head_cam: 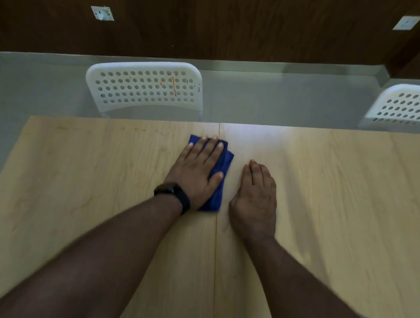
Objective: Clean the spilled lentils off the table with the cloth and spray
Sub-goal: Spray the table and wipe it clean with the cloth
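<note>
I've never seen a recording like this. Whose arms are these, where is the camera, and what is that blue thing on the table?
No machine here: these are a person's bare arms, filmed by a camera worn on the head, looking down. The left hand, with a dark watch on its wrist, presses flat on a folded blue cloth on the pale wooden table. The right hand rests beside the cloth, holding nothing. Two white perforated chairs stand behind the table. No lentils or spray bottle are visible.
</note>
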`<state>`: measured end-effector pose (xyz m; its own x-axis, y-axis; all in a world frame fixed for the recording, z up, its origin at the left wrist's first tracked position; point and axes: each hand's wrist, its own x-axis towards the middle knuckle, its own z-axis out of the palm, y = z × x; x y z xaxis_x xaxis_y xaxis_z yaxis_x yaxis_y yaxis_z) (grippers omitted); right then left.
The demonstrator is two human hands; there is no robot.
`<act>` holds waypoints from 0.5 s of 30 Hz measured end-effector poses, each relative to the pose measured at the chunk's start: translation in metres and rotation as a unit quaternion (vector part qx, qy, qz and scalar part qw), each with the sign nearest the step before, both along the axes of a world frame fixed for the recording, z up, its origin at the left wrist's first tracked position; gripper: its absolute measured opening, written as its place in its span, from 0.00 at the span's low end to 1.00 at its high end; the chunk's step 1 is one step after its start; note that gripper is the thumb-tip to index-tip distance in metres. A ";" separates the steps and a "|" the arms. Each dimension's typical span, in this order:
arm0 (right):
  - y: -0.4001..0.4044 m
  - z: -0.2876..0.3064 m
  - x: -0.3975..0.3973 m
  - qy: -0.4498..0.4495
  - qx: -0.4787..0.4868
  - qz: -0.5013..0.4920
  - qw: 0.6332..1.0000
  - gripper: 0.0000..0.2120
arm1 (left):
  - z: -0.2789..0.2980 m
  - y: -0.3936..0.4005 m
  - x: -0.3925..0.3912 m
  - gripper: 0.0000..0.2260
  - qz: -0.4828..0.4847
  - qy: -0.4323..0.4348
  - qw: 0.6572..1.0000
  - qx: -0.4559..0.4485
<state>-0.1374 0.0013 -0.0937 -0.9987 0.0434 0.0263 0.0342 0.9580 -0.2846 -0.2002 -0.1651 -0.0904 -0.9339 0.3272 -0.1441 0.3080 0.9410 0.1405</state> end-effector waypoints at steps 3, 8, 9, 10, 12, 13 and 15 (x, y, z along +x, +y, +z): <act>0.000 0.000 -0.001 0.011 -0.006 0.000 1.000 0.32 | -0.001 0.010 -0.040 0.33 0.024 0.023 0.999 -0.006; 0.002 -0.002 0.000 0.046 -0.017 0.004 0.999 0.29 | -0.006 0.027 -0.009 0.32 0.015 0.032 0.999 -0.006; 0.003 -0.002 -0.001 0.055 -0.025 0.005 0.998 0.28 | -0.007 0.029 0.012 0.32 0.012 0.028 1.000 -0.001; 0.004 -0.002 -0.001 0.060 -0.039 0.004 0.997 0.27 | -0.006 0.029 0.033 0.32 0.014 0.021 1.000 0.006; 0.007 -0.003 -0.003 0.068 -0.079 -0.011 0.995 0.25 | -0.006 0.027 0.081 0.31 0.013 0.006 1.000 0.014; 0.009 -0.001 0.003 0.069 -0.104 -0.024 0.992 0.24 | -0.003 0.026 0.111 0.31 0.011 -0.006 1.000 0.016; 0.011 0.002 0.019 0.066 -0.148 -0.043 0.986 0.22 | -0.002 0.022 0.163 0.31 0.012 -0.022 1.000 0.019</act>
<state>-0.1179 0.0119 -0.0912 -0.9797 0.1533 0.1294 0.0557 0.8277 -0.5584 -0.0375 -0.1428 -0.0921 -0.9345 0.3106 -0.1737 0.2780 0.9419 0.1886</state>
